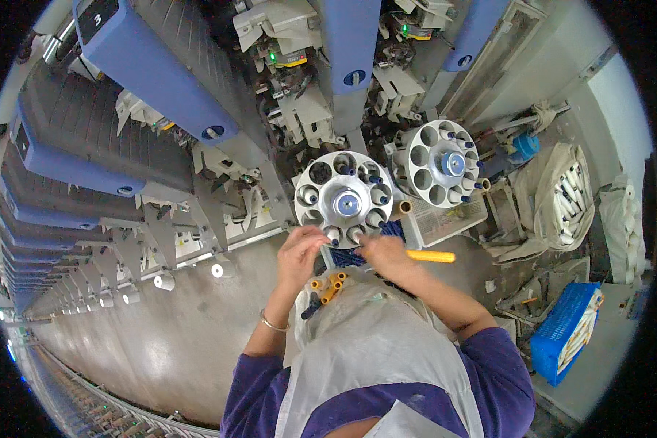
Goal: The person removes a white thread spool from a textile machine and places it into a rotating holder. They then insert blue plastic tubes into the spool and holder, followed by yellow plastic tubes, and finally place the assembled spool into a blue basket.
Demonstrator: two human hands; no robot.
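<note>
Both my hands are at the near rim of a white round magazine (304,162) with a ring of holes, several holding yarn bobbins. My left hand (299,255) has its fingers bunched beside a white bobbin (333,235) in one of the near holes; whatever they pinch is too small to make out. Against the neighbouring bobbin (355,234) lie the fingertips of my right hand (385,255). A yellow tube (434,256) sticks out to the right from under that hand, seemingly gripped in it. Several orange-yellow tubes (331,290) and a dark one (311,306) rest in my apron's front.
A second magazine (419,177) stands at the right, above a white perforated tray (445,223). Farther right are a cloth sack (571,201) of white bobbins and a blue basket (562,343) of tubes. Winding machine units (168,80) line the left and far side.
</note>
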